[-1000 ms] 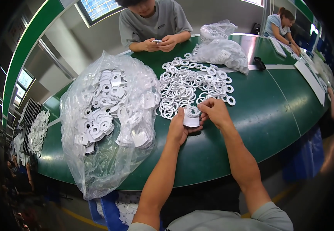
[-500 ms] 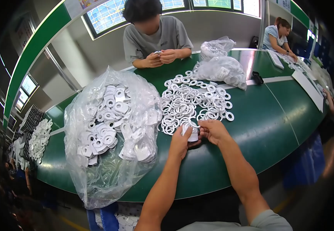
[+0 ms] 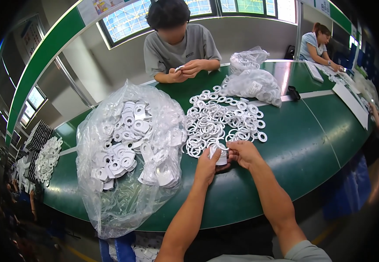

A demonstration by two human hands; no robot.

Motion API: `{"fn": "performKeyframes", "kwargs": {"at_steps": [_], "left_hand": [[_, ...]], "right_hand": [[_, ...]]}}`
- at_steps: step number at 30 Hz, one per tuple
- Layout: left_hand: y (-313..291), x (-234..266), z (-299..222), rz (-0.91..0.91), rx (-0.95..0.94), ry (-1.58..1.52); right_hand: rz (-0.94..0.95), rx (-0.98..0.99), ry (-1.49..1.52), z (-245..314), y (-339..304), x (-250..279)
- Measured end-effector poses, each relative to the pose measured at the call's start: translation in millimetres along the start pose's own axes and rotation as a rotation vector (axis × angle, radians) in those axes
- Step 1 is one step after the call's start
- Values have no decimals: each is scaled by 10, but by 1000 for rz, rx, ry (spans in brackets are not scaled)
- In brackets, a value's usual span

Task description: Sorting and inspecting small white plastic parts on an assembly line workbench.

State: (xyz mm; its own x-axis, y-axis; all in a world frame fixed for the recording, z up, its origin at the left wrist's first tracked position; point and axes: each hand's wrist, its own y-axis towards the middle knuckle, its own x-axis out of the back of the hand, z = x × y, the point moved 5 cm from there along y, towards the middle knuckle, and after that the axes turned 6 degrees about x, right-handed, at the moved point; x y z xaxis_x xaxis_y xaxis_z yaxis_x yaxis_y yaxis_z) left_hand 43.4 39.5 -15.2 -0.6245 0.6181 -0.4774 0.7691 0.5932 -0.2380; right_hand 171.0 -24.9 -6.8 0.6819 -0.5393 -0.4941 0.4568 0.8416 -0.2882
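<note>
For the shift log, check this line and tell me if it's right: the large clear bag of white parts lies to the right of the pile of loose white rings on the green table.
The side is wrong: the head view shows the large clear bag of white parts to the left of the pile of loose white rings on the green table.

A green table [image 3: 294,174] carries white rings [image 3: 206,123] and clear plastic bags [image 3: 121,209].
</note>
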Motion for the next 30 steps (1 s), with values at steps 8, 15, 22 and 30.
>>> {"fn": "performKeyframes", "kwargs": {"at_steps": [8, 15, 22, 30], "left_hand": [[-11, 6, 30, 0, -8, -6], [30, 24, 1, 49, 54, -131], [49, 30, 67, 77, 97, -179], [10, -1, 41, 69, 72, -103]], "right_hand": [[-12, 14, -32, -35, -7, 35], [-83, 211, -183, 138, 11, 61], [-78, 263, -382, 172, -27, 16], [-32, 293, -474, 179, -68, -47]]}}
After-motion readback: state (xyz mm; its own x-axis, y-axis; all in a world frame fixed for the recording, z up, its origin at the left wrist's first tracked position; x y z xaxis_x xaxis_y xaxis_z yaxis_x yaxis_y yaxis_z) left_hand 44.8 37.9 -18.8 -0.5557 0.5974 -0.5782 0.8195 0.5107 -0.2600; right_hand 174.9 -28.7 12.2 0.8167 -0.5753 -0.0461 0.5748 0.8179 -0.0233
